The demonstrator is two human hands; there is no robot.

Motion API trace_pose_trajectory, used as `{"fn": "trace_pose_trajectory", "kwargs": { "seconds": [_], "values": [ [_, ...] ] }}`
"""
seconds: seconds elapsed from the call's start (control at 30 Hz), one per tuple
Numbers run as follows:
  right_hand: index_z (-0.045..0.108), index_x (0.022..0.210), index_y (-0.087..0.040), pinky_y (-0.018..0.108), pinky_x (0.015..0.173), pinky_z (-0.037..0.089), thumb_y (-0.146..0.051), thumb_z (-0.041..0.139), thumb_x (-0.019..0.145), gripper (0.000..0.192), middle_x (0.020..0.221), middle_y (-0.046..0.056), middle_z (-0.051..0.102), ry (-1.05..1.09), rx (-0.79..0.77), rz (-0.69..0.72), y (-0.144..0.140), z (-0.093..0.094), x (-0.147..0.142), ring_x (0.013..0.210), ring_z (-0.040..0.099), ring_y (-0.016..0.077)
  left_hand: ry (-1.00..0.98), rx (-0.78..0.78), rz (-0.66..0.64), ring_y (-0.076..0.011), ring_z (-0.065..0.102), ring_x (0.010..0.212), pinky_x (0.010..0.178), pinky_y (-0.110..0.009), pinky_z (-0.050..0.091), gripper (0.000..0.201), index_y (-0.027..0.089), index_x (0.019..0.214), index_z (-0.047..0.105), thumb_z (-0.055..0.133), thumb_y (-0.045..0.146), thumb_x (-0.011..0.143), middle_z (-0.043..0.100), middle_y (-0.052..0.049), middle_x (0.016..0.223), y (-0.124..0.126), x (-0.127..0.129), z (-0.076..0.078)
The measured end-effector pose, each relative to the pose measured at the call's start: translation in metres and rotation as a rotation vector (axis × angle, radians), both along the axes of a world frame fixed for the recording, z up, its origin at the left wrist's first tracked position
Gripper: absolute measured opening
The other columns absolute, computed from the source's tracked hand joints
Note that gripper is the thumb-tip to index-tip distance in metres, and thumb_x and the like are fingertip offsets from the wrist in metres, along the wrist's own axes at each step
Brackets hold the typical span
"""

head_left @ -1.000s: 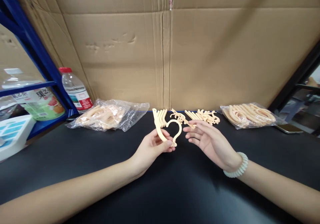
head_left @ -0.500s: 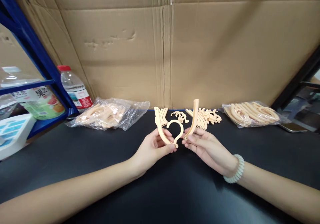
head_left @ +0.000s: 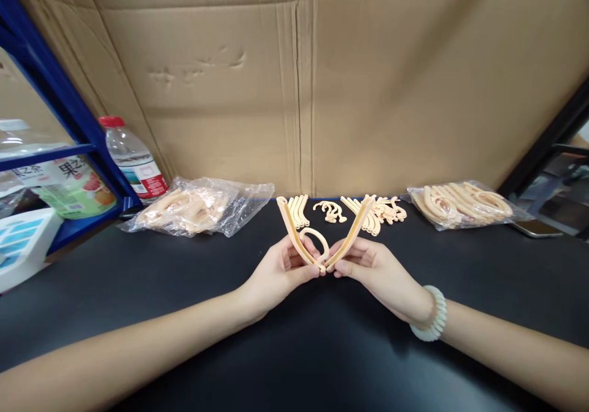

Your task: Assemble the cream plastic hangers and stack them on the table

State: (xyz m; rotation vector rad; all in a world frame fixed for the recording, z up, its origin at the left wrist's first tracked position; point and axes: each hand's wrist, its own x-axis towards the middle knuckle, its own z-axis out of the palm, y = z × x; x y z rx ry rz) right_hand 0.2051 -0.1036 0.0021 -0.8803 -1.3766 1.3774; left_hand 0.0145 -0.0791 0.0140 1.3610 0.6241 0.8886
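My left hand (head_left: pixel 281 272) grips a beige plastic arm piece (head_left: pixel 291 232) together with a curved hook piece (head_left: pixel 316 236). In my right hand (head_left: pixel 373 270) is a second beige arm piece (head_left: pixel 353 230), tilted the other way. The lower ends of the two arms meet between my fingertips and form a V above the black table (head_left: pixel 294 350). Behind my hands lie loose stacks of arm pieces (head_left: pixel 299 209), small hook pieces (head_left: pixel 331 211) and more beige parts (head_left: pixel 380 211).
A clear bag of beige parts (head_left: pixel 197 209) lies at the back left, another bag (head_left: pixel 462 202) at the back right. A water bottle (head_left: pixel 131 160) stands by a blue shelf (head_left: pixel 55 99). A phone (head_left: pixel 536 228) lies far right. A cardboard wall (head_left: pixel 304 87) closes off the back.
My right hand picked up an arm piece from the pile, brought it toward the left hand's piece, and now the two lower ends touch in a V.
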Motion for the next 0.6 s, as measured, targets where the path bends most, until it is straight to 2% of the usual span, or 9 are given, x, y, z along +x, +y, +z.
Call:
{"fn": "trace_pose_trajectory", "kwargs": {
  "seconds": [0.3, 0.6],
  "values": [
    [0.069, 0.089, -0.020, 0.036, 0.082, 0.053, -0.029, 0.074, 0.074, 0.018, 0.083, 0.002, 0.070, -0.022, 0.005, -0.002, 0.0003, 0.0011, -0.0005, 0.077, 0.065, 0.0155, 0.006, 0.018, -0.009, -0.0154, 0.063, 0.077, 0.082, -0.033, 0.049, 0.029, 0.017, 0.083, 0.051, 0.077, 0.021, 0.071, 0.062, 0.000, 0.083, -0.0028, 0.0009, 0.0028],
    [0.069, 0.086, -0.020, 0.038, 0.082, 0.055, -0.028, 0.076, 0.072, 0.018, 0.080, 0.002, 0.071, -0.044, 0.036, -0.014, -0.0003, 0.0019, -0.0009, 0.077, 0.067, 0.0173, -0.001, 0.009, 0.014, -0.0149, 0.065, 0.077, 0.082, -0.034, 0.051, 0.031, 0.017, 0.083, 0.049, 0.077, 0.018, 0.070, 0.063, 0.000, 0.083, -0.0025, 0.0005, -0.0019]
  ]
}}
